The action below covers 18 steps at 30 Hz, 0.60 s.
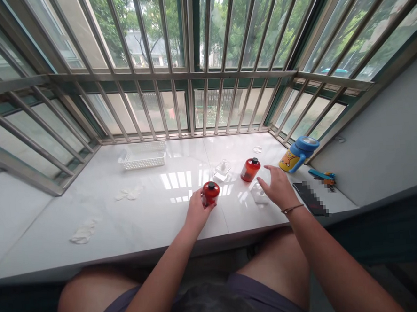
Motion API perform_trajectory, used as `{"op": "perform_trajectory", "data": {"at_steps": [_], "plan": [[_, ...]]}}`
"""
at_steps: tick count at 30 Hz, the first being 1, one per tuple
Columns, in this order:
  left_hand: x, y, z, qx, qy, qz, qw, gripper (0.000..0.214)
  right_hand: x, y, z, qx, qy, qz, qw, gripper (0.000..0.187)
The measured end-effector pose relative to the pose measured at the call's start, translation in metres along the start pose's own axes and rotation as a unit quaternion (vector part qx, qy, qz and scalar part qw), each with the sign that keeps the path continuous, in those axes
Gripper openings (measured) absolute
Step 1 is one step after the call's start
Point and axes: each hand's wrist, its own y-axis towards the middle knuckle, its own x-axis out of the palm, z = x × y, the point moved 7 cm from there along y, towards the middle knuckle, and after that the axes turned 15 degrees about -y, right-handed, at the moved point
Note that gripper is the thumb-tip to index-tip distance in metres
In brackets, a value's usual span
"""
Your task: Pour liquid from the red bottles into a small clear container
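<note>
My left hand [197,207] is wrapped round a red bottle [211,192] with a black top, near the front of the white sill. A second red bottle [250,170], also black-topped and with a pale label on its side, stands farther back to the right. Just right of it my right hand [277,184] hovers with thumb and fingers apart, holding nothing. Below that bottle, close to the right hand, is a clear piece [259,193] that looks like plastic. Another clear piece [222,169] with a raised top lies between the two bottles, toward the back.
A white slotted basket [143,156] sits at the back left. Crumpled white pieces [84,232] lie on the left side. At the right stand a blue and yellow mug [298,154], a dark flat object [310,198] and a blue strap [321,174]. Metal bars [191,105] enclose the back.
</note>
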Motion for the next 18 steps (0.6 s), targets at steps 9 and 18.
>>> {"op": "perform_trajectory", "data": {"at_steps": [9, 18], "plan": [[0.051, 0.004, 0.005, 0.044, -0.004, -0.111, 0.993, 0.065, 0.058, 0.083, -0.005, 0.060, -0.047, -0.244, 0.967, 0.061], [-0.030, 0.015, -0.008, 0.008, 0.061, -0.010, 0.998, 0.064, 0.080, 0.138, -0.068, -0.014, -0.020, -0.332, 0.943, 0.064]]}}
